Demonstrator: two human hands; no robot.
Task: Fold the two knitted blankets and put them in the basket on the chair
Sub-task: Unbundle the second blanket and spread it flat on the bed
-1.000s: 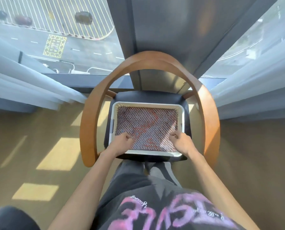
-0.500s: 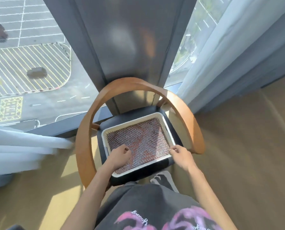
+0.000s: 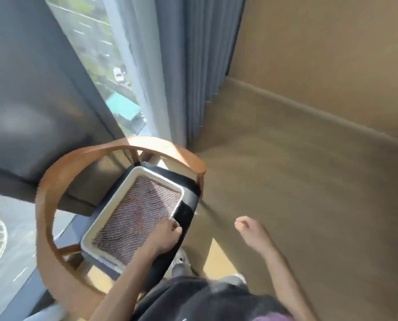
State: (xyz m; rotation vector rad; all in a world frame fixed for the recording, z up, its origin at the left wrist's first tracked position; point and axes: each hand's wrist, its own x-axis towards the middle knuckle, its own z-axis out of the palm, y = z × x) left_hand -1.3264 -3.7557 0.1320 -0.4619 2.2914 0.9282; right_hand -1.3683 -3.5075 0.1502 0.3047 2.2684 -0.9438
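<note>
A white rectangular basket [image 3: 109,205] sits on the black seat of a round-backed wooden chair [image 3: 44,205]. A folded red-brown knitted blanket [image 3: 137,218] fills the basket to its rim, and only this one blanket shows. My left hand [image 3: 166,235] lies on the blanket at the basket's near right corner with its fingers curled, and nothing is visibly held in them. My right hand [image 3: 251,230] hangs in the air to the right of the chair, clear of the basket, fingers loosely curled and holding nothing.
Behind the chair are a grey window pillar [image 3: 31,89] and a floor-length window. Grey-blue curtains [image 3: 181,66] hang to the right of it. Beige carpet [image 3: 309,193] spreads to the right up to a tan wall [image 3: 332,54].
My right hand has come off the blanket and moved right, away from the chair. The view has swung right. My left hand has slid to the basket's near right corner.
</note>
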